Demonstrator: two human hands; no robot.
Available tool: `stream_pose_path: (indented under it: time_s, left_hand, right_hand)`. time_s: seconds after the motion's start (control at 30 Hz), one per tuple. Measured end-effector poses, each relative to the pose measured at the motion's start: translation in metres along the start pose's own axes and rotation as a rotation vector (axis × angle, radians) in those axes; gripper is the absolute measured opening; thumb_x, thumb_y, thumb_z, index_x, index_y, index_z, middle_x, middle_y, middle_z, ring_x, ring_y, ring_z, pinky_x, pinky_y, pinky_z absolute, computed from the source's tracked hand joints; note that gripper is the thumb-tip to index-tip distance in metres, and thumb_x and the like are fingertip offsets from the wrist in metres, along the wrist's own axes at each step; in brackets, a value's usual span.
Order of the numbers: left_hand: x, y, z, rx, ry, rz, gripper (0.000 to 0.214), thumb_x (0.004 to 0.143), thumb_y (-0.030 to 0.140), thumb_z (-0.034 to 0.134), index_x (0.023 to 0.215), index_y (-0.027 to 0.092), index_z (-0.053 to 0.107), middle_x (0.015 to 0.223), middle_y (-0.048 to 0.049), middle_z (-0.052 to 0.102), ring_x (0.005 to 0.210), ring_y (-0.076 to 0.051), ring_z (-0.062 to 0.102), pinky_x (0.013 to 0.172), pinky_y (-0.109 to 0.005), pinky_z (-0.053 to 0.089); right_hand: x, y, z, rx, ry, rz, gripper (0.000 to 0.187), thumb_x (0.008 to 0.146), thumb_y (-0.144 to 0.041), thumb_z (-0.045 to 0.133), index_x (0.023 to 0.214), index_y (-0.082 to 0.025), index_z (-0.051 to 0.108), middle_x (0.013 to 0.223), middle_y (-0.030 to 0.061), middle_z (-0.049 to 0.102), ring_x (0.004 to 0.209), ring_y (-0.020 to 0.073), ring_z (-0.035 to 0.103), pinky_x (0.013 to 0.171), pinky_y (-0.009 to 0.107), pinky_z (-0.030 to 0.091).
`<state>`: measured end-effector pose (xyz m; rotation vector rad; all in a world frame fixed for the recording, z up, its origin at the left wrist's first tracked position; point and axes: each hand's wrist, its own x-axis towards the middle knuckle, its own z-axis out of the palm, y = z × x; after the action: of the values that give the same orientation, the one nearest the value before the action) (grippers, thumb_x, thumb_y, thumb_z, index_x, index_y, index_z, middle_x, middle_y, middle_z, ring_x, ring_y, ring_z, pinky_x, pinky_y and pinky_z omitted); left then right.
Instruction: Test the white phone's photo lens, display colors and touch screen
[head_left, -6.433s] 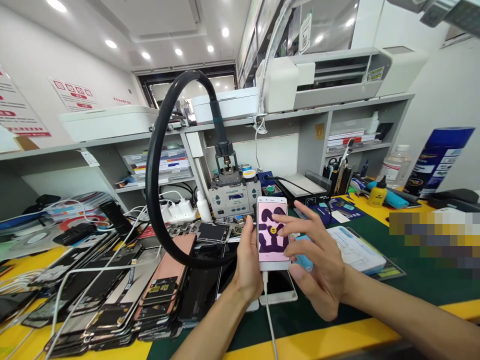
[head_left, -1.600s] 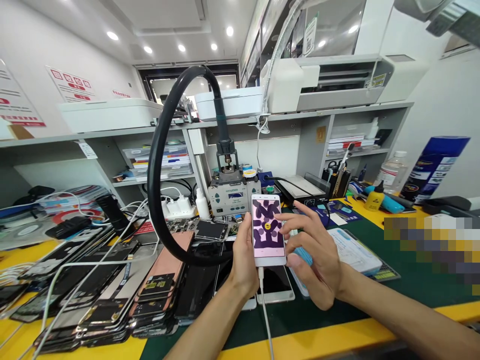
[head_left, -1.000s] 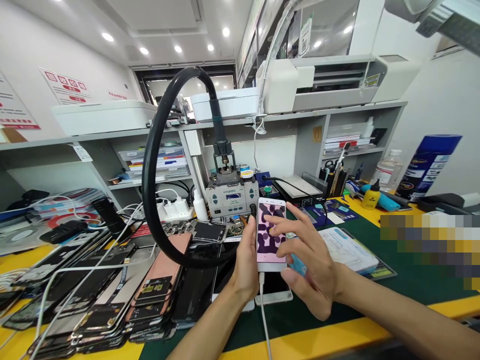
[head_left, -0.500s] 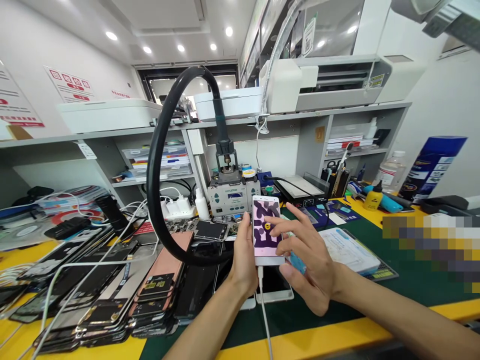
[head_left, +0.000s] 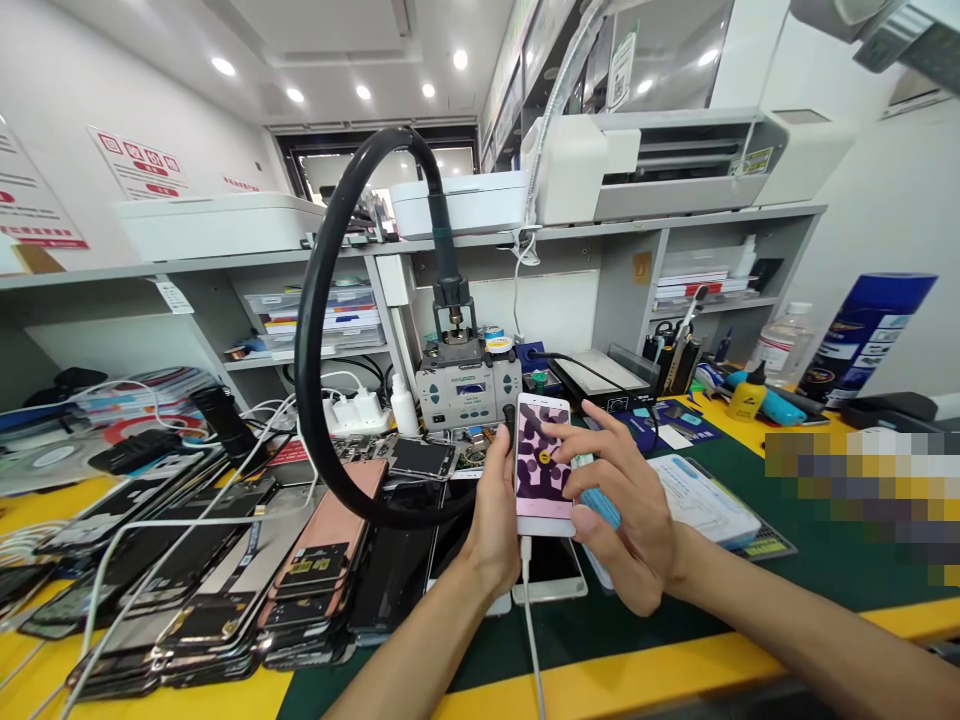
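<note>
A white smartphone (head_left: 544,465) is held up by my left hand (head_left: 491,515), its thumb along the left edge and its other fingers hidden behind. The lit screen shows dark shapes on pink with a small yellow mark. My right hand (head_left: 626,510) hovers over the right side of the screen with fingers apart and bent, holding nothing; a fingertip is at the glass, though contact cannot be made out. A white charging cable (head_left: 527,600) runs from the phone's bottom end down past the bench edge. Another phone (head_left: 559,578) lies on the green mat beneath.
Stacks of phone screens and parts (head_left: 300,590) cover the left of the bench. A thick black hose (head_left: 307,330) arches up from the rework station (head_left: 469,390). A white box (head_left: 701,500), a yellow bottle (head_left: 748,395) and a blue can (head_left: 866,340) stand or lie to the right.
The phone and both hands have shifted slightly to the right. The dark shapes on the screen look different. My right index fingertip has moved a little higher over the screen.
</note>
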<state>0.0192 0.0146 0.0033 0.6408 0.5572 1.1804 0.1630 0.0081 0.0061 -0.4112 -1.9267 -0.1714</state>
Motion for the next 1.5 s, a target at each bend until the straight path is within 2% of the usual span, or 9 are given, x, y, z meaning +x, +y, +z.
stream_pose_path:
  time_s: [0.13, 0.47, 0.7, 0.8, 0.9, 1.0, 1.07, 1.17, 1.5]
  left_hand:
    - [0.008, 0.007, -0.007, -0.076, 0.033, -0.056, 0.053, 0.094, 0.055, 0.041, 0.115, 0.013, 0.065, 0.099, -0.0106, 0.07, 0.081, -0.022, 0.068, 0.076, -0.035, 0.054]
    - [0.013, 0.027, -0.024, -0.143, -0.182, -0.181, 0.055, 0.093, 0.055, 0.043, 0.115, 0.009, 0.063, 0.112, -0.0182, 0.067, 0.091, -0.027, 0.067, 0.074, -0.042, 0.057]
    - [0.009, 0.028, -0.022, -0.149, -0.256, -0.138, 0.054, 0.092, 0.054, 0.045, 0.117, 0.009, 0.063, 0.11, -0.0183, 0.068, 0.092, -0.029, 0.068, 0.07, -0.039, 0.058]
    - [0.006, 0.028, -0.018, -0.128, -0.269, -0.103, 0.055, 0.094, 0.055, 0.042, 0.117, 0.01, 0.064, 0.109, -0.0182, 0.068, 0.09, -0.028, 0.069, 0.067, -0.039, 0.059]
    - [0.004, 0.028, -0.014, -0.105, -0.273, -0.079, 0.057, 0.094, 0.056, 0.039, 0.118, 0.011, 0.064, 0.108, -0.0176, 0.069, 0.089, -0.028, 0.069, 0.065, -0.038, 0.059]
    - [0.003, 0.027, -0.013, -0.082, -0.246, -0.058, 0.056, 0.094, 0.056, 0.04, 0.119, 0.011, 0.064, 0.106, -0.0167, 0.07, 0.088, -0.028, 0.07, 0.065, -0.037, 0.059]
    - [0.004, 0.026, -0.012, -0.069, -0.209, -0.062, 0.056, 0.094, 0.055, 0.041, 0.119, 0.01, 0.065, 0.105, -0.0167, 0.07, 0.087, -0.028, 0.07, 0.065, -0.037, 0.059]
    - [0.005, 0.025, -0.012, -0.051, -0.165, -0.078, 0.057, 0.095, 0.054, 0.039, 0.118, 0.009, 0.065, 0.102, -0.0173, 0.071, 0.086, -0.028, 0.07, 0.063, -0.037, 0.059]
    - [0.007, 0.022, -0.012, 0.015, -0.125, -0.053, 0.048, 0.098, 0.044, 0.036, 0.125, 0.012, 0.06, 0.099, -0.0141, 0.072, 0.079, -0.025, 0.071, 0.058, -0.037, 0.061]
  right_hand:
    - [-0.001, 0.003, 0.0, -0.015, 0.017, 0.034, 0.014, 0.075, -0.012, 0.049, 0.085, -0.017, 0.056, 0.092, 0.0093, 0.06, 0.109, 0.0314, 0.062, 0.107, 0.063, 0.03]
    - [-0.004, 0.005, 0.001, 0.059, 0.079, 0.049, 0.015, 0.08, -0.008, 0.047, 0.081, -0.018, 0.057, 0.081, 0.0048, 0.062, 0.089, 0.0243, 0.068, 0.105, 0.061, 0.034]
    - [-0.007, 0.004, 0.003, 0.073, 0.088, 0.046, 0.016, 0.08, -0.008, 0.048, 0.084, -0.019, 0.058, 0.081, 0.003, 0.062, 0.087, 0.0233, 0.068, 0.107, 0.061, 0.032]
    - [-0.009, 0.012, 0.006, 0.061, 0.137, 0.194, 0.023, 0.082, -0.011, 0.053, 0.103, -0.02, 0.058, 0.097, 0.0065, 0.063, 0.101, 0.0255, 0.064, 0.105, 0.057, 0.037]
    - [-0.009, 0.018, 0.008, 0.181, 0.095, 0.504, 0.043, 0.084, -0.017, 0.059, 0.126, -0.022, 0.049, 0.12, 0.0108, 0.058, 0.115, 0.0269, 0.057, 0.1, 0.05, 0.043]
    - [-0.004, 0.019, 0.01, 0.488, -0.086, 0.738, 0.052, 0.086, -0.021, 0.058, 0.135, -0.023, 0.042, 0.124, 0.0106, 0.056, 0.111, 0.0242, 0.057, 0.094, 0.045, 0.048]
    - [-0.001, 0.016, 0.012, 0.666, -0.216, 0.823, 0.05, 0.086, -0.022, 0.057, 0.134, -0.021, 0.043, 0.111, 0.0086, 0.058, 0.094, 0.0205, 0.06, 0.077, 0.037, 0.053]
    - [0.002, 0.012, 0.014, 0.722, -0.264, 0.884, 0.044, 0.085, -0.023, 0.058, 0.127, -0.019, 0.046, 0.096, 0.0048, 0.056, 0.081, 0.0171, 0.056, 0.063, 0.03, 0.051]
    - [-0.003, 0.016, 0.018, 0.608, -0.215, 0.875, 0.031, 0.084, -0.02, 0.056, 0.116, -0.018, 0.052, 0.098, 0.003, 0.058, 0.079, 0.0144, 0.055, 0.07, 0.029, 0.047]
